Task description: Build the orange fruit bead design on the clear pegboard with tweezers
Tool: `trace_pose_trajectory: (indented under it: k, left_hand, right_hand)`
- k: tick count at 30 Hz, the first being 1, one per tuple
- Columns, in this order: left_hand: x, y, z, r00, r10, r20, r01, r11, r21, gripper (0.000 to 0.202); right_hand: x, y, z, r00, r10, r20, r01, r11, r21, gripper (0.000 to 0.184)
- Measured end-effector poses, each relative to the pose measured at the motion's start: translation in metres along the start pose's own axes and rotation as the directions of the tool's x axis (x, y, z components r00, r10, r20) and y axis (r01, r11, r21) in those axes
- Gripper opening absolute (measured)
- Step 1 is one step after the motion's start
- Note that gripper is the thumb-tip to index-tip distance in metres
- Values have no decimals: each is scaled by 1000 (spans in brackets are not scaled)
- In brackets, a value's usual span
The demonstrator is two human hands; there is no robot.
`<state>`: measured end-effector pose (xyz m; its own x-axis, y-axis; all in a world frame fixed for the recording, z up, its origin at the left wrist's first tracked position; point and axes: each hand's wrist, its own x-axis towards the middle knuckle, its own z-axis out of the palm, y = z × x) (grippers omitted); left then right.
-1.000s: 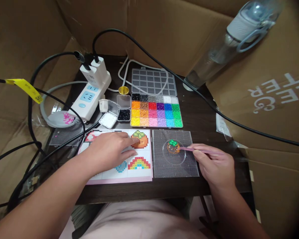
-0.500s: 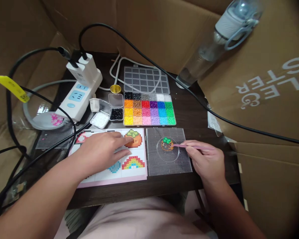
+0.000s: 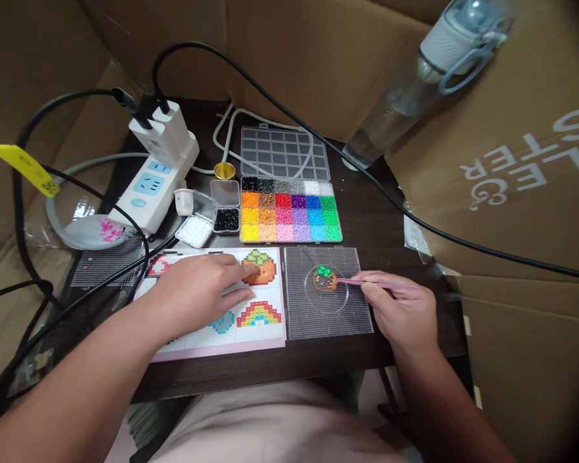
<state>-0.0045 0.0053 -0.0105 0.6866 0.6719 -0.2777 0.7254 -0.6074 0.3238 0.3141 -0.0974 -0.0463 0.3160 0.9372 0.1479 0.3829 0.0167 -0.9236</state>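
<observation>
One pair of pink tweezers (image 3: 351,281), likely light and springy, best held mid-shaft, we are pinching in our right hand (image 3: 404,312), tips at the beads (image 3: 325,272) on the pegboard (image 3: 328,325); our left hand (image 3: 197,289), fingers parted, is pointing at the pattern sheet (image 3: 260,339).

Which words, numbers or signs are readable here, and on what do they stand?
"LE &": slanting white letters, brown cardboard panel, right.
"STER": same panel, adjacent line.
Too small to read: markings on yellow strip-shaped tag, white plastic charger and multicoloured pixel rainbow on white paper sheet.

Dim light, soft detail, blackened right-hand corners
</observation>
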Motion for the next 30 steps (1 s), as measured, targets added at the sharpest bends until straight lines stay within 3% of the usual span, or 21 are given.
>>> trace_pose_trajectory:
  k: [30]
  left_hand:
    - [-1,0,-1,1000,-8,10,8,1000,9,36]
  right_hand:
    - [1,-3,1,1000,16,-10,-16,1000,-20,7]
